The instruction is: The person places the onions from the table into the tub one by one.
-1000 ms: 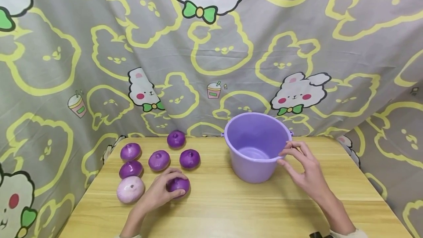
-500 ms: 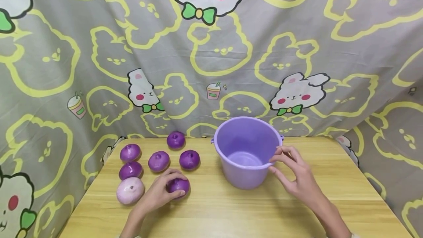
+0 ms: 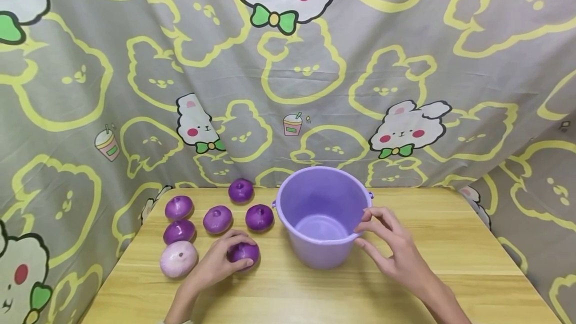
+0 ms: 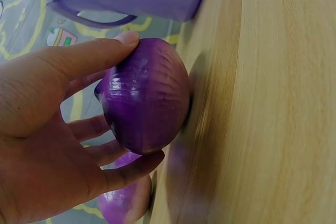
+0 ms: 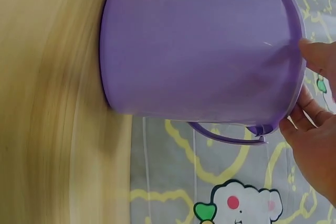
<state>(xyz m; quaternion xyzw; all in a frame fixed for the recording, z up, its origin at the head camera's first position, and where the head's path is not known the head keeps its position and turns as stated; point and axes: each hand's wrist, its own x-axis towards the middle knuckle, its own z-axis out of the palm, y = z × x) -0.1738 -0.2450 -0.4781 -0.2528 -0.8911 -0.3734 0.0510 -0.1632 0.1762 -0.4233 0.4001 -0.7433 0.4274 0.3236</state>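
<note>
At the left of the wooden table (image 3: 288, 294), I see two purple onions (image 3: 179, 207) lined up with a pale onion (image 3: 178, 259), which sits nearest; just right of it, the left hand (image 3: 218, 261) curls thumb and fingers round a darker onion (image 3: 247, 255); three more onions (image 3: 217, 219) sit beyond the hand. Right of these a lilac bucket (image 3: 321, 253) stands upright; the right hand (image 3: 395, 249) pinches its near right rim (image 3: 347, 238) between thumb and fingers.

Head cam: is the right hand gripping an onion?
No, the right hand holds the purple bucket at its rim.
</note>
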